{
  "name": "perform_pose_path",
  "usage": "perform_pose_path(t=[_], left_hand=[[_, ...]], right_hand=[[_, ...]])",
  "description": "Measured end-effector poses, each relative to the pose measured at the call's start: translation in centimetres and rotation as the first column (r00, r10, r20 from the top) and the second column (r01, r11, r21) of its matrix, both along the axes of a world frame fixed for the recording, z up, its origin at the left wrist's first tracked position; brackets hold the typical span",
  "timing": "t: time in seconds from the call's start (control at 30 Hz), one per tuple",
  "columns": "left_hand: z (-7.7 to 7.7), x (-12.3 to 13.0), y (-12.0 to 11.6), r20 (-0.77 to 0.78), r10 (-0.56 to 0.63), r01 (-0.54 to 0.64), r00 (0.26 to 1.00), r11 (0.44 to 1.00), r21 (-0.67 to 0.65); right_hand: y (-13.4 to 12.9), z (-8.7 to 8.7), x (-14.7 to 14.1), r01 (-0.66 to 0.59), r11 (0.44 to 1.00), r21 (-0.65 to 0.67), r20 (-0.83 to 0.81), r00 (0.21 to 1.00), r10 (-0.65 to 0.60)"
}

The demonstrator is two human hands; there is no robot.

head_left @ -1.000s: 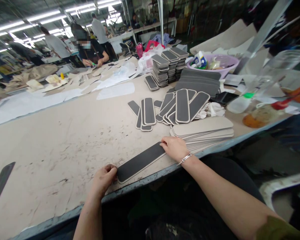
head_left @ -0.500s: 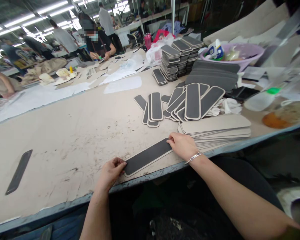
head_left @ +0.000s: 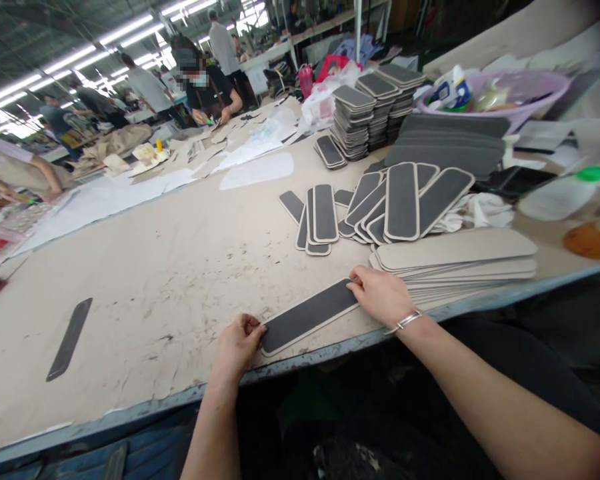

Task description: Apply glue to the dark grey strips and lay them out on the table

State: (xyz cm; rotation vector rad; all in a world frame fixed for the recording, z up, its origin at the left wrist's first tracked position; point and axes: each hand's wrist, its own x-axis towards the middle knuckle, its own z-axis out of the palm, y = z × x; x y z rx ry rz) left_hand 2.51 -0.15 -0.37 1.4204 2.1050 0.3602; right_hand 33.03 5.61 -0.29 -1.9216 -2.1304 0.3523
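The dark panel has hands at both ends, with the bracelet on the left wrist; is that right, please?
Almost: the head view shows the bracelet on the right wrist; the dark panel has the left hand and right hand at its ends.

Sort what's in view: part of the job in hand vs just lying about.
Job in hand:
long pale-edged dark panel, held by left hand and right hand
likely: stacked pale panels, loose bordered panels

Apparently just lying about:
purple basin
pink bottle
crumpled white cloth
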Motion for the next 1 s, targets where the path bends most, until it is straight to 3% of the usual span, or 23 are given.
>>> perform_pose_path(t=[0.23,0.7,1.0], left_hand=[[1.0,0.6,0.2,-0.164,-0.055,0.052,0.985,0.998,-0.023],[1.2,0.9,0.2,-0.147,-0.021,0.015,0.989,0.999,-0.041],[0.7,0.8,0.0,-0.107,0.011,-0.011,0.994,1.0,0.0]], right_hand=[[0.0,0.5,0.0,-0.015,0.999,-0.044,0.001,1.0,0.015],[-0.1,0.3,-0.1,-0.022,0.999,-0.049,-0.005,1.0,0.022],[-0.2,0.1,-0.3,-0.039,0.999,-0.003,0.076,0.996,0.039]])
